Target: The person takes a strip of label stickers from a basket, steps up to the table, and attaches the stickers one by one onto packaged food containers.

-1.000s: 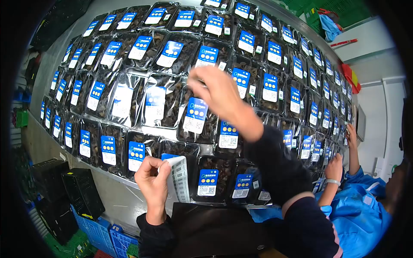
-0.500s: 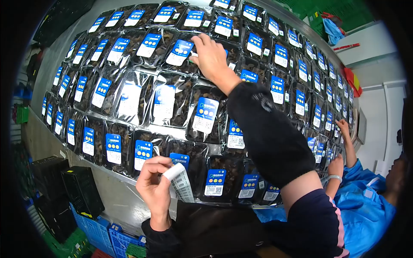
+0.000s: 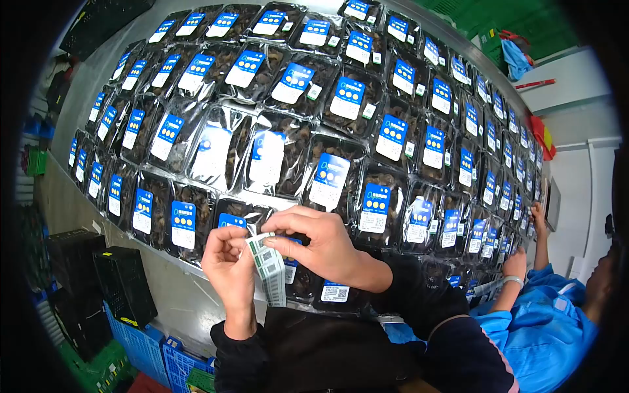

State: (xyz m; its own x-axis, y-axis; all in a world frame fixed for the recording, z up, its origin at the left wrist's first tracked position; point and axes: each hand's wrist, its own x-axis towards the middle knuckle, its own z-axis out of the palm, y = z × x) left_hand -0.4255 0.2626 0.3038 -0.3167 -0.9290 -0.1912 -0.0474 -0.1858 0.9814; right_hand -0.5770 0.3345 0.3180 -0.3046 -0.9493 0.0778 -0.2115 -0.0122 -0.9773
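A strip of small white-and-green stickers hangs down between my hands, low in the middle of the view. My left hand is closed on the strip's upper end from the left. From the right, my right hand pinches the same top end between thumb and fingers; whether a sticker has come loose there I cannot tell. Behind and below the hands lie black film-wrapped trays of dark, mushroom-like pieces with blue-and-white labels. One such tray is just above my right hand. Another tray, farther back, bears a small white-and-green sticker.
Rows of similar trays cover the metal table. At the right, a co-worker in blue clothing has both hands at the trays. Black crates and blue crates stand on the floor at the lower left.
My right hand has come down from a tray farther back to the sticker strip at my left hand. A small sticker now shows on that tray. The view has shifted slightly.
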